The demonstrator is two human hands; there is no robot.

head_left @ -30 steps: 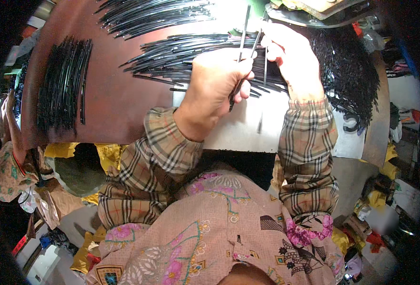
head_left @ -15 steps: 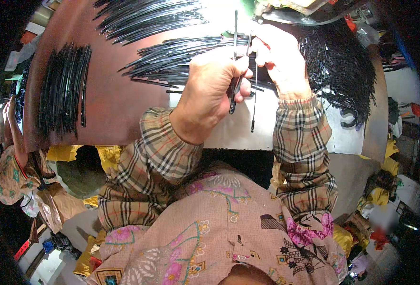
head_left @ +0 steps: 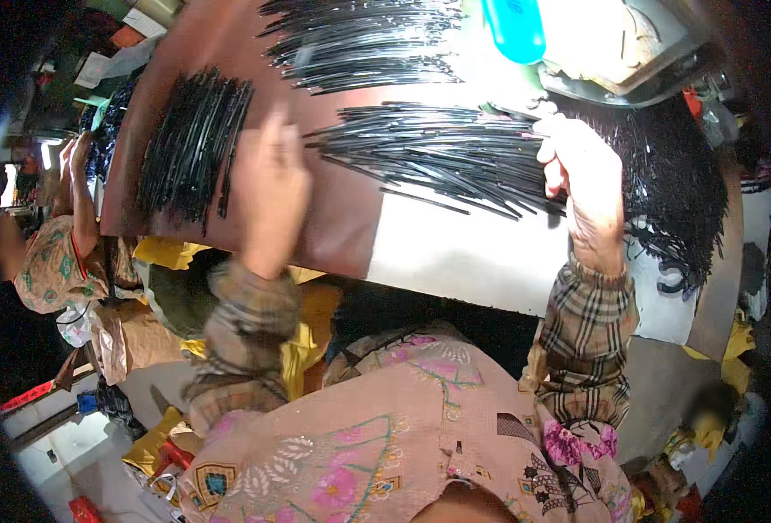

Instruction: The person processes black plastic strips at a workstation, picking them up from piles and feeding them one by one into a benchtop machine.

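Note:
My left hand [head_left: 272,192] is smeared by motion over the brown table covering, just right of a pile of thin black rods [head_left: 194,144]. Whether anything is in its fingers cannot be made out. My right hand [head_left: 586,179] has its fingers curled together at the right end of the middle pile of black rods [head_left: 438,152]. A small dark piece [head_left: 516,112] shows by its fingertips, too washed out by glare to name. Farther back lies another pile of black rods [head_left: 364,44]. Right of my right hand spreads a dense heap of thin black pieces [head_left: 677,183].
A turquoise rounded object [head_left: 516,30] and a dark-rimmed tray [head_left: 629,96] holding pale material stand at the back. A white sheet [head_left: 455,248] covers the table's near edge. At the far left, another person [head_left: 59,261] works with raised hands. Yellow material [head_left: 298,349] hangs below the table.
My left hand has moved left from the middle, away from my right hand, toward the left pile. The thin black rods seen between my hands no longer show there. The view has shifted.

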